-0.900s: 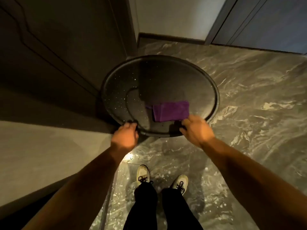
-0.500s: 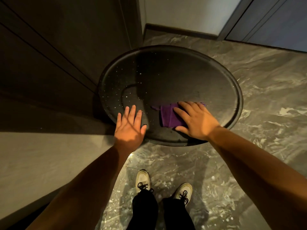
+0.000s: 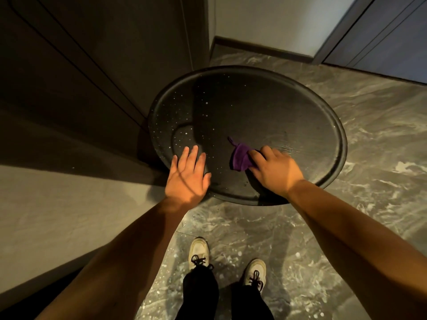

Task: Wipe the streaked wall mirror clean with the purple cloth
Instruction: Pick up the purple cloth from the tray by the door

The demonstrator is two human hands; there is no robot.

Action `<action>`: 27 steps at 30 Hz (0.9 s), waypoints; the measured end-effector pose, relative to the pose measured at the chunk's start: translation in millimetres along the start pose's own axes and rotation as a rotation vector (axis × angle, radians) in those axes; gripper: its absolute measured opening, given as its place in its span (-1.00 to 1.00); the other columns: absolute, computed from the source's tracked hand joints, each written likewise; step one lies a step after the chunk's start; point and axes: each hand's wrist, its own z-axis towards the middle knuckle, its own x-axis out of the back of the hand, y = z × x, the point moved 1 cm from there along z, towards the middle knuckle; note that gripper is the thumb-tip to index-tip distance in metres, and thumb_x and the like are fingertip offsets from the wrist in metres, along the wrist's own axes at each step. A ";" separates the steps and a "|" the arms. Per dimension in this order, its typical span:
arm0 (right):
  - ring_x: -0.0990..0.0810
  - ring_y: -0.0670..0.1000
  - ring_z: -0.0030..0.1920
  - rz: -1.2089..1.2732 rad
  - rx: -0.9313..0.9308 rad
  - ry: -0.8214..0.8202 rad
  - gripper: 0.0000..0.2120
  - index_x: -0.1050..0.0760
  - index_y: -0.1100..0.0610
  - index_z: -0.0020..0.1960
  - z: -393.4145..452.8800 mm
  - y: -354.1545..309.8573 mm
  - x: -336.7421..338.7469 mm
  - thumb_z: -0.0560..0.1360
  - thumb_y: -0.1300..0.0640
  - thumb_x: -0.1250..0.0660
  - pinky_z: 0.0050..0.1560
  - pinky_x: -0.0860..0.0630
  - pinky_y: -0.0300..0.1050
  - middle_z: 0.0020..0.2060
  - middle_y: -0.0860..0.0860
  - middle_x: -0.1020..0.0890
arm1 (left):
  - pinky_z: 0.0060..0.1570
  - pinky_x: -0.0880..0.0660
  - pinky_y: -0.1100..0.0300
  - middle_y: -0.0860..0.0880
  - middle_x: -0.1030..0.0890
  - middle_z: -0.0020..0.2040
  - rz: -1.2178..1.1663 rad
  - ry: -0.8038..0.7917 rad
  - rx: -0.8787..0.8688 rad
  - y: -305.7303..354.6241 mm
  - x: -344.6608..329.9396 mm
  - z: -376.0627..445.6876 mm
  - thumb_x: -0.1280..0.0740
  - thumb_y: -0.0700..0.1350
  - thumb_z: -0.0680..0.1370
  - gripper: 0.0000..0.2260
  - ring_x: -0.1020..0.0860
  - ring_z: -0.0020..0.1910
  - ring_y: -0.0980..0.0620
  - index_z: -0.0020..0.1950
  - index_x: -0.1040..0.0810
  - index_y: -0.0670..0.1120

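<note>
Fingers (image 3: 193, 155) of our left hand (image 3: 187, 179) spread flat on the round mirror (image 3: 265, 107), near its rim. Our right hand (image 3: 272, 169) bunches the purple cloth (image 3: 240, 158), curled fingers pressing it on glass, just right of the left hand.

**Marbled floor with a round mirror on it**

The floor (image 3: 374, 181) is grey stone with pale, cloudy veining and a scatter of small white specks, thickest near the bottom of the view. A tile joint runs across it just in front of the shoes. The round, dark-framed mirror (image 3: 265, 107) rests on this floor, its left edge close against the dark panelled door (image 3: 80, 65). Two pale lace-up shoes (image 3: 199, 252) stand on the floor nearer the camera, well apart from the mirror's rim. A dark skirting board (image 3: 261, 48) meets the floor at the far wall.
</note>
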 end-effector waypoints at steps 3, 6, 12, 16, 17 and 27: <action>-0.57 0.24 -0.04 0.049 -0.027 0.001 -0.58 -0.41 0.10 0.35 -4.7 -6.6 16.5 0.58 -0.10 -0.18 -0.15 -0.56 0.08 0.03 0.16 -0.55 | 0.47 -0.12 -0.17 -0.14 -0.27 0.53 0.049 -0.032 0.037 2.7 17.6 -5.3 -0.06 0.12 0.59 -0.47 -0.16 0.54 -0.14 0.50 -0.30 -0.10; -0.55 0.22 0.02 0.070 -0.039 0.003 -0.56 -0.37 0.08 0.40 -14.9 -11.9 36.1 0.60 -0.09 -0.21 -0.07 -0.53 0.08 0.08 0.14 -0.53 | 0.50 -0.02 -0.11 -0.08 -0.22 0.55 0.041 -0.052 0.071 5.4 37.9 -21.6 -0.06 0.11 0.62 -0.47 -0.09 0.56 -0.09 0.55 -0.19 -0.07; -0.49 0.12 0.13 0.049 0.013 -0.052 -0.56 -0.27 0.02 0.45 -46.4 -27.8 74.2 0.64 -0.14 -0.10 0.12 -0.50 0.04 0.19 0.08 -0.46 | 0.51 0.04 -0.08 -0.11 -0.23 0.54 -0.067 -0.097 0.153 17.1 80.0 -85.3 -0.09 0.07 0.63 -0.48 -0.11 0.54 -0.12 0.55 -0.18 -0.09; -0.49 0.11 0.12 0.030 0.165 -0.053 -0.55 -0.27 0.03 0.46 -70.5 -49.2 98.5 0.64 -0.14 -0.10 0.10 -0.48 0.03 0.19 0.08 -0.47 | 0.45 -0.17 -0.15 -0.16 -0.41 0.43 -0.081 -0.023 0.248 27.4 105.5 -146.6 -0.21 0.05 0.58 -0.51 -0.30 0.46 -0.19 0.46 -0.36 -0.13; -0.50 0.11 0.11 0.019 0.203 -0.055 -0.55 -0.28 0.04 0.45 -76.1 -56.3 104.7 0.63 -0.13 -0.11 0.09 -0.48 0.03 0.18 0.08 -0.48 | 0.42 -0.21 -0.16 -0.17 -0.44 0.40 -0.077 0.000 0.281 29.4 110.9 -161.8 -0.22 0.05 0.56 -0.52 -0.33 0.44 -0.20 0.44 -0.39 -0.13; -0.57 0.16 -0.13 -0.178 0.654 0.026 -0.59 -0.46 0.11 0.31 -133.4 -179.5 151.7 0.54 -0.07 -0.30 -0.20 -0.54 0.04 -0.03 0.12 -0.57 | 0.46 -0.17 -0.17 -0.13 -0.41 0.43 -0.129 0.086 0.683 35.4 141.8 -340.0 0.07 0.11 0.54 -0.42 -0.28 0.47 -0.16 0.46 -0.36 -0.13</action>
